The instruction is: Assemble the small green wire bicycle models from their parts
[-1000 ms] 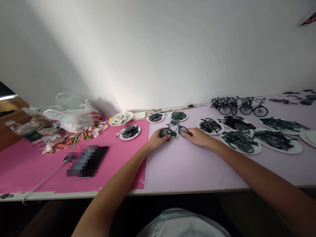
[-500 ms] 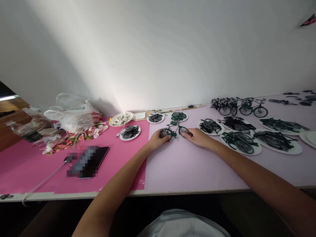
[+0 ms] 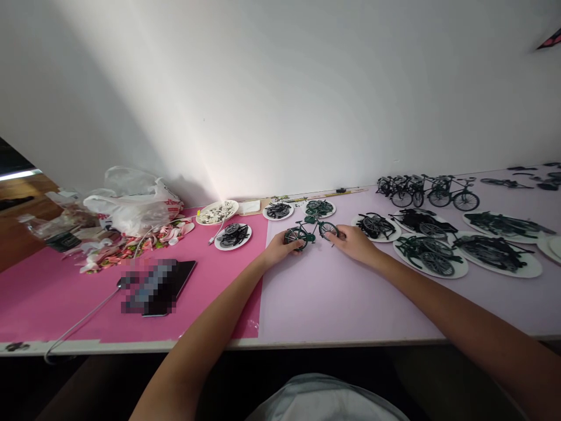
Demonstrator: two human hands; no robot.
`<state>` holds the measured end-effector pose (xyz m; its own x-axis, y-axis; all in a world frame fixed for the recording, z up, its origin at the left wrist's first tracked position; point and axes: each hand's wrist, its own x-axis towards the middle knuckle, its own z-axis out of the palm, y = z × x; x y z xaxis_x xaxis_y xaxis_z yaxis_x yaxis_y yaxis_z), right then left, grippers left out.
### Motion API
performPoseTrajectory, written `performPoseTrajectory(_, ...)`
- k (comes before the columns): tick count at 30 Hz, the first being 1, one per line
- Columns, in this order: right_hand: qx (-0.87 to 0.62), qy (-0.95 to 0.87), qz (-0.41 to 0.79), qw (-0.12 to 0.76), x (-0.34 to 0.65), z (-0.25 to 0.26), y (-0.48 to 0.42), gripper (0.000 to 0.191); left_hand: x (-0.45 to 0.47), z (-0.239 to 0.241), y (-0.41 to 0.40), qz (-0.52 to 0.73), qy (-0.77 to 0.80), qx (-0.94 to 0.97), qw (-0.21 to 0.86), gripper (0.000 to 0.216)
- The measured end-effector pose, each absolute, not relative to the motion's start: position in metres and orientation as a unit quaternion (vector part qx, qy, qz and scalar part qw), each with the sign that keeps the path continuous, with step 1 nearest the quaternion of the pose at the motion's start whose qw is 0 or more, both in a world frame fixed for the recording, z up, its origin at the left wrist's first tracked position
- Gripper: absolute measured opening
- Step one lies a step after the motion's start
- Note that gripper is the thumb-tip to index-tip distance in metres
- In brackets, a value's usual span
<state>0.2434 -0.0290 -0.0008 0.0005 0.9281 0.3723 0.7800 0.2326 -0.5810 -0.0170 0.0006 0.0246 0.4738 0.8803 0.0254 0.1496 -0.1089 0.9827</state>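
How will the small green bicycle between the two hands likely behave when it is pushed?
The green bicycle is probably light, being thin and open in build. Its finely spoked wheels look easy to bend. Having two narrow wheels in line, it may tip sideways.

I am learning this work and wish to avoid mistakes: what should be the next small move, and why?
I would probably hold the left hand steady and let the right hand gently check the right-hand wheel: the left already grips the green bicycle at its other wheel, and the right fingers are at this wheel's edge.
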Motion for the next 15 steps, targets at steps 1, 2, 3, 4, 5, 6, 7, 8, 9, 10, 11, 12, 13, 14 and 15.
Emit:
performPoseTrajectory(1, -0.612, -0.697, 0.102, 0.360, 0.2429, -0.0003, -0.0294, 0.049, -0.0169, 0.0246, 0.0008, 0.338, 0.387, 0.663, 0.545, 0.045)
performPoseTrajectory(2, -0.613, -0.695, 0.101, 0.362, 0.2424, 0.0001, -0.0296, 0.049, -0.0169, 0.0245, 0.0009, 0.338, 0.387, 0.663, 0.544, 0.045)
performPoseTrajectory(3, -0.614, -0.693, 0.100, 0.364, 0.2421, 0.0003, -0.0297, 0.049, -0.0169, 0.0245, 0.0009, 0.339, 0.385, 0.665, 0.543, 0.045)
performPoseTrajectory(4, -0.615, -0.692, 0.099, 0.366, 0.2419, 0.0005, -0.0298, 0.049, -0.0169, 0.0244, 0.0009, 0.338, 0.384, 0.666, 0.543, 0.045)
performPoseTrajectory(5, -0.615, -0.690, 0.097, 0.368, 0.2418, 0.0005, -0.0296, 0.049, -0.0170, 0.0243, 0.0010, 0.338, 0.383, 0.667, 0.543, 0.046)
performPoseTrajectory(6, -0.615, -0.690, 0.096, 0.370, 0.2418, 0.0003, -0.0294, 0.049, -0.0171, 0.0241, 0.0011, 0.337, 0.382, 0.667, 0.544, 0.046)
performPoseTrajectory(7, -0.614, -0.689, 0.093, 0.372, 0.2419, 0.0000, -0.0291, 0.050, -0.0172, 0.0238, 0.0014, 0.336, 0.382, 0.666, 0.546, 0.046)
performPoseTrajectory(8, -0.613, -0.690, 0.091, 0.374, 0.2420, -0.0004, -0.0287, 0.050, -0.0172, 0.0233, 0.0018, 0.336, 0.382, 0.664, 0.548, 0.047)
performPoseTrajectory(9, -0.612, -0.690, 0.090, 0.375, 0.2423, -0.0008, -0.0283, 0.051, -0.0171, 0.0227, 0.0023, 0.336, 0.381, 0.663, 0.550, 0.048)
performPoseTrajectory(10, -0.611, -0.691, 0.089, 0.376, 0.2425, -0.0012, -0.0279, 0.051, -0.0171, 0.0220, 0.0028, 0.337, 0.380, 0.662, 0.551, 0.048)
performPoseTrajectory(11, -0.610, -0.691, 0.089, 0.376, 0.2429, -0.0017, -0.0275, 0.052, -0.0171, 0.0212, 0.0034, 0.338, 0.379, 0.662, 0.551, 0.049)
performPoseTrajectory(12, -0.610, -0.692, 0.090, 0.376, 0.2433, -0.0022, -0.0271, 0.052, -0.0171, 0.0205, 0.0039, 0.338, 0.377, 0.663, 0.551, 0.049)
performPoseTrajectory(13, -0.610, -0.692, 0.091, 0.376, 0.2438, -0.0027, -0.0267, 0.052, -0.0171, 0.0199, 0.0043, 0.338, 0.374, 0.665, 0.551, 0.050)
performPoseTrajectory(14, -0.609, -0.693, 0.091, 0.375, 0.2442, -0.0031, -0.0263, 0.052, -0.0172, 0.0194, 0.0045, 0.337, 0.370, 0.667, 0.551, 0.051)
performPoseTrajectory(15, -0.609, -0.694, 0.091, 0.374, 0.2447, -0.0035, -0.0259, 0.052, -0.0173, 0.0192, 0.0046, 0.337, 0.366, 0.670, 0.551, 0.052)
